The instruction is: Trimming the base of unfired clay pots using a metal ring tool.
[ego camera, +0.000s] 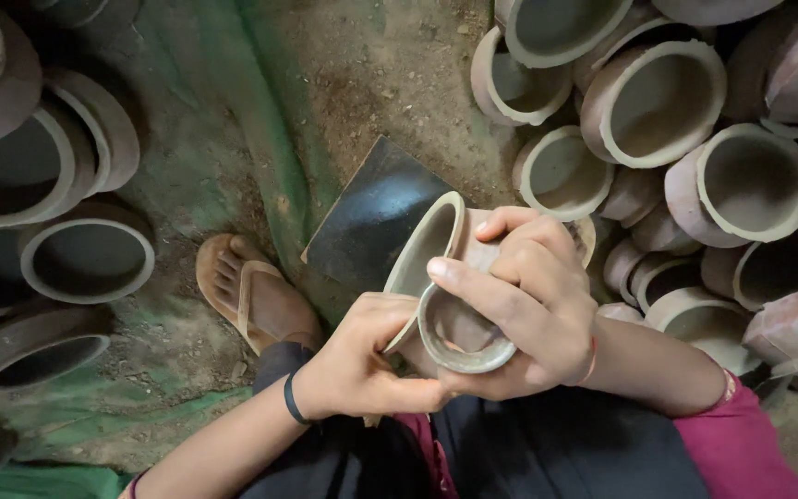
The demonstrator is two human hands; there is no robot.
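Small clay cup [464, 333] — we hold it mouth-up over our lap, right hand [528, 314] gripping its rim from above, left hand [362, 365] pressed against its left side — larger pot [441, 242] directly behind.

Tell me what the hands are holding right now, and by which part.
Both hands hold a small clay pot: the right hand wraps its body and neck, and the left hand grips it from below.

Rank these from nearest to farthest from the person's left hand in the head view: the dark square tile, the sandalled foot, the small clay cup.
From the left hand:
1. Small clay cup, touching it, just right.
2. Sandalled foot, on the ground to the upper left.
3. Dark square tile, straight above, a little farther.
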